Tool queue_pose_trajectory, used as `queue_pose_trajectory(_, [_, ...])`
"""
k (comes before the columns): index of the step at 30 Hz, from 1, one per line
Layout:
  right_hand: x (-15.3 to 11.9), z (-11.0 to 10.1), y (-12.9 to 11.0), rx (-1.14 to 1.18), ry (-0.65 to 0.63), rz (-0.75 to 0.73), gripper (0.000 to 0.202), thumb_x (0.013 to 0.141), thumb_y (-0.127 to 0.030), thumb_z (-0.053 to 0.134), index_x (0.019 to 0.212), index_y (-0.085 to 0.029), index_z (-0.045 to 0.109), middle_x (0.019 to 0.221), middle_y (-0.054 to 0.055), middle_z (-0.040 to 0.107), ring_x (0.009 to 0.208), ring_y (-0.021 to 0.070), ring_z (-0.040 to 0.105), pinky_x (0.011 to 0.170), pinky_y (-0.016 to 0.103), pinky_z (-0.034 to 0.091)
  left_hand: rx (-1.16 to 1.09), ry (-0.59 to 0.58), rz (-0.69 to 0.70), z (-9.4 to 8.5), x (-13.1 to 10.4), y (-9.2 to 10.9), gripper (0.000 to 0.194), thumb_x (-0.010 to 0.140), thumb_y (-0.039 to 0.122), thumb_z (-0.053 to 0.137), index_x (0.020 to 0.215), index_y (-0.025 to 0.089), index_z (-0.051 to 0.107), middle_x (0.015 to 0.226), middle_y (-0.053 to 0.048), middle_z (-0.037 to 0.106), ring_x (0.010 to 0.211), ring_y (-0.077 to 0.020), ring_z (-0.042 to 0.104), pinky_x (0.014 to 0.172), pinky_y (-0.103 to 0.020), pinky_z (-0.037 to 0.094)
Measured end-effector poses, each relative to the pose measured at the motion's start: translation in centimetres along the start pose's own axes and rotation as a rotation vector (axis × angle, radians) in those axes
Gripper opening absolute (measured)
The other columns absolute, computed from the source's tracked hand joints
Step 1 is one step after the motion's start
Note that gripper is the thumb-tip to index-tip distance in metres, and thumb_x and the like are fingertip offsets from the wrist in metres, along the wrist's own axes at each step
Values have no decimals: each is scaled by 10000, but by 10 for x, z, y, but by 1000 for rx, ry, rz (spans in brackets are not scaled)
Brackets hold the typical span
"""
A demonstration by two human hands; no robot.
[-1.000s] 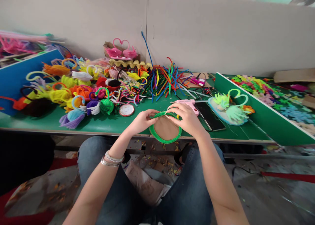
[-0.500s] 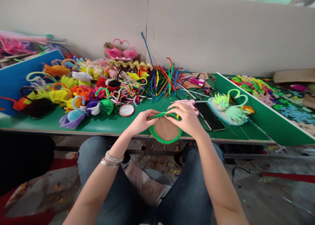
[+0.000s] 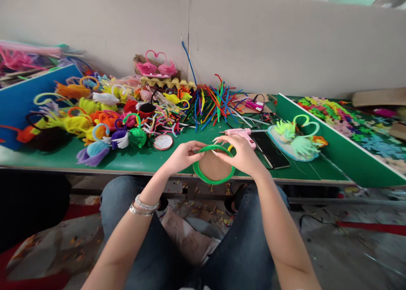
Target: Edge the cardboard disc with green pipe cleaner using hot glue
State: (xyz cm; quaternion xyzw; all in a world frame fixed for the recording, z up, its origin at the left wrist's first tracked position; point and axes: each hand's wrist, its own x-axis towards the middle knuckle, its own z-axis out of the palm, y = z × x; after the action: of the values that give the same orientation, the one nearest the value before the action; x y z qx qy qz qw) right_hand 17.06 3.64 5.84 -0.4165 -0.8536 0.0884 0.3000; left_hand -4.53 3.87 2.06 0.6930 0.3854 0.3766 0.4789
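Note:
A round brown cardboard disc (image 3: pixel 215 167) edged with green pipe cleaner (image 3: pixel 213 181) is held at the table's front edge, above my knees. My left hand (image 3: pixel 184 156) pinches its upper left rim between thumb and fingers. At the upper right rim, my right hand (image 3: pixel 241 152) grips the green edging, thumb tip on the disc's inner side. Just behind my right hand lies a pink glue gun (image 3: pixel 242 133), partly covered by the fingers. A black phone (image 3: pixel 272 150) rests to the right of it.
Several colourful pipe-cleaner swans (image 3: pixel 95 120) are heaped at the left. Loose pipe cleaners (image 3: pixel 218 99) spread at the back middle. A swan pair on an oval base (image 3: pixel 294 144) stands by the green divider (image 3: pixel 342 146). A small round white disc (image 3: pixel 163 142) lies left of my hands.
My right hand has shifted slightly right and down along the rim, its fingers a little lifted, uncovering more of the glue gun. My left hand stays almost still on the disc.

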Motion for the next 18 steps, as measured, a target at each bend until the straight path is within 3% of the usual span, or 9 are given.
queue_pose_trajectory(8, [0, 3, -1, 18, -16, 22, 167, 821, -320, 581, 939, -242, 670, 916, 23, 704, 902, 206, 606, 893, 390, 427, -26, -7, -8, 1, -1, 3, 350, 785, 323, 601, 1062, 110, 619, 983, -103, 708, 848, -177, 661, 728, -270, 514])
queue_pose_trajectory(18, [-2, 1, -1, 180, -42, 147, 212, 801, -319, 587, 966, -232, 687, 974, 29, 707, 957, 201, 615, 905, 378, 464, -63, -1, -29, 4, 0, 4, 382, 764, 327, 612, 1072, 101, 624, 1041, -119, 703, 911, -208, 667, 793, -308, 524])
